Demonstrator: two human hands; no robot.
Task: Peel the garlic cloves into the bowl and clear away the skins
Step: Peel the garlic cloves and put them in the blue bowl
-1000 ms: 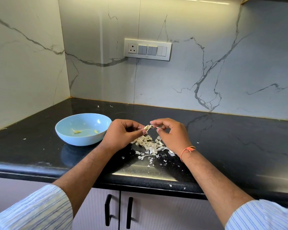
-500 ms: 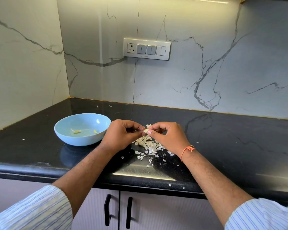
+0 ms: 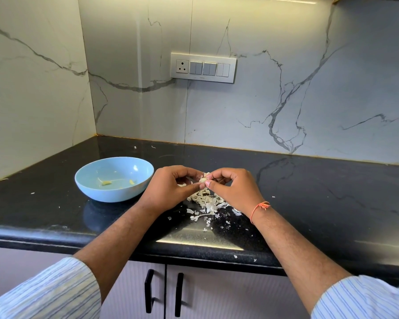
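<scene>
A person is working over a black counter (image 3: 309, 203), both hands meeting above a heap of skins (image 3: 207, 200). The left hand (image 3: 168, 189) and the right hand (image 3: 233, 187) are pinching one clove (image 3: 203, 178) between thumbs and forefingers, fingertips nearly touching, the other fingers curling in behind. The clove is sitting in the air between the two hands, directly above the skins, which are lying under and just in front of the right hand, with loose flakes trailing toward the counter's near edge. A blue bowl (image 3: 95, 192) is standing just left of the left hand, apart from it, holding two small pale pieces (image 3: 106, 182). An orange thread (image 3: 259, 208) is circling the right wrist. Striped sleeves (image 3: 46, 293) are showing at the bottom corners, and a switch plate (image 3: 203, 67) is hanging on the marble wall beyond the hands
</scene>
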